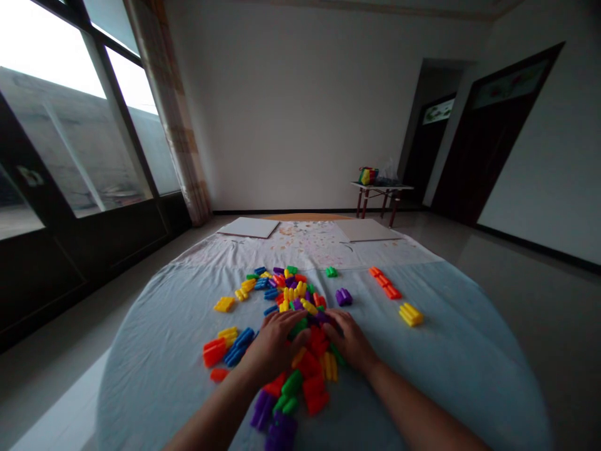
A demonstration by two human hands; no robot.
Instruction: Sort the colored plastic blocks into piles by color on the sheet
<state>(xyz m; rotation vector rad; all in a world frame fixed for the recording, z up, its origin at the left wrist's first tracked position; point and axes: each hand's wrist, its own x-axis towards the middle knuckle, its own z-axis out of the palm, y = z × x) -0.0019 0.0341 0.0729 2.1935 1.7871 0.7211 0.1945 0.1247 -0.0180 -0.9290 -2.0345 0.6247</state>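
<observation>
A loose pile of coloured plastic building blocks lies in the middle of the table, with red blocks (310,366) and green blocks (290,389) at its near end. My left hand (282,338) rests over the left side of the pile, fingers stretched across the blocks. On the opposite side my right hand (351,338) touches the pile, fingers apart beside a purple block and red ones. Under and between the fingers some blocks are hidden. Left of my left hand are a blue block (240,346) and an orange-red block (215,352). Purple blocks (280,431) lie nearest to me.
To the right lie a joined orange strip (385,283), a yellow block (411,314), a purple block (344,297) and a green block (331,272). Two flat boards, one white (248,227) and one beige (369,230), sit at the far end of the cloth-covered table (451,369).
</observation>
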